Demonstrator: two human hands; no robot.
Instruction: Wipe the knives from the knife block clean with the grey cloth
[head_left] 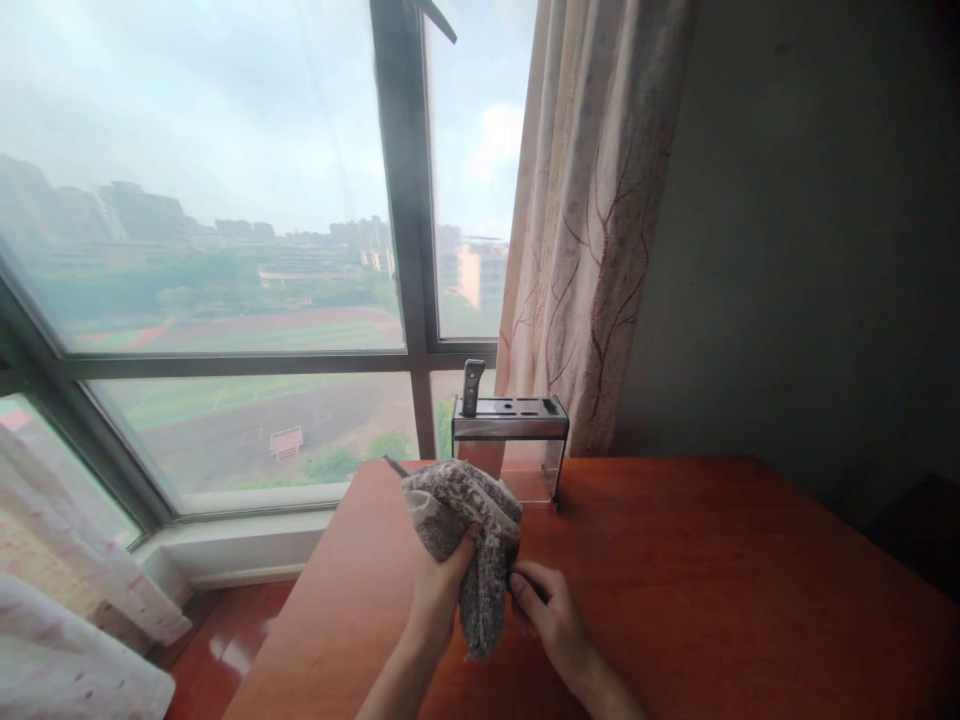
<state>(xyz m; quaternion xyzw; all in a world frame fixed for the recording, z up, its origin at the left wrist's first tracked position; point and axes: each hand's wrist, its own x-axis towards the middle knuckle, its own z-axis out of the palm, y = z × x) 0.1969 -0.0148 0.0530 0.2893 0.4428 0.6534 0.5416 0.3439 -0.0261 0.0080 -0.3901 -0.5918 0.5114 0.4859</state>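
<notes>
A grey and white fuzzy cloth (pixel 480 500) is bunched up above the near part of the table. My left hand (pixel 442 580) is closed on it, thumb pressed over the folds, and one end of the cloth hangs down between my hands. From its upper left side pokes a narrow dark tip (pixel 394 466), which looks like the point of a knife; the cloth covers the rest of the blade. My right hand (pixel 547 600) is closed at the cloth's right edge, fingers curled around what appears to be the knife's dark handle, mostly hidden.
Behind the cloth, a knife rack (pixel 510 428) with a metal top and clear sides stands on the reddish-brown wooden table (pixel 675 570). One dark-handled knife (pixel 472 388) sits upright in its left slot. Beyond are a large window (pixel 225 250), a patterned curtain (pixel 592 220) and a dark wall.
</notes>
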